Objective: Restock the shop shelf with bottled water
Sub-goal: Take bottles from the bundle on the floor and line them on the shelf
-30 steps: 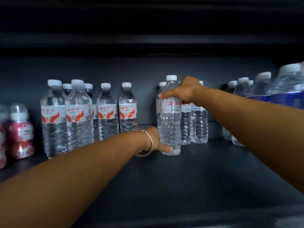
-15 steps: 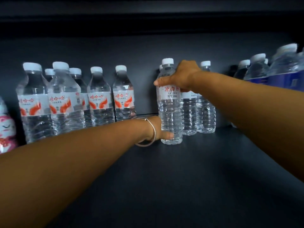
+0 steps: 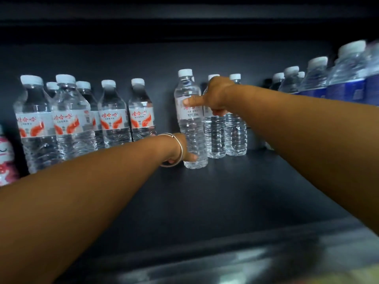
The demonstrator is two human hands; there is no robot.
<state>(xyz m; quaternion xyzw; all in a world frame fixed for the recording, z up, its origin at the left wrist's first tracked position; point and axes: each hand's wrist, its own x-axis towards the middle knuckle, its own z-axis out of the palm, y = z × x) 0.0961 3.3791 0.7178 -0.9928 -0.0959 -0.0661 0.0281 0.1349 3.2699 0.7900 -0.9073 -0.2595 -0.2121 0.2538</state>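
Clear bottle: a white-capped water bottle (image 3: 191,119) stands on the dark shelf (image 3: 205,201), tilted slightly left, held at two heights.
Left hand: the left hand (image 3: 184,153) wraps the bottle's base, thumb across the front; the other fingers are hidden behind it.
Bracelet: a silver bangle (image 3: 178,148) circles the left wrist.
Right hand: the right hand (image 3: 215,97) pinches the bottle at its label, thumb laid flat across the front, fingers curled behind.
Neighbours: two matching bottles (image 3: 225,132) stand just right of the held one, partly behind the right hand.
Left group: red-labelled bottles (image 3: 82,124) stand in rows, apart from the held bottle.
Right group: blue-labelled bottles (image 3: 332,85) line the far right, blurred.
Edge: a pink pack (image 3: 6,158) shows at the far left.
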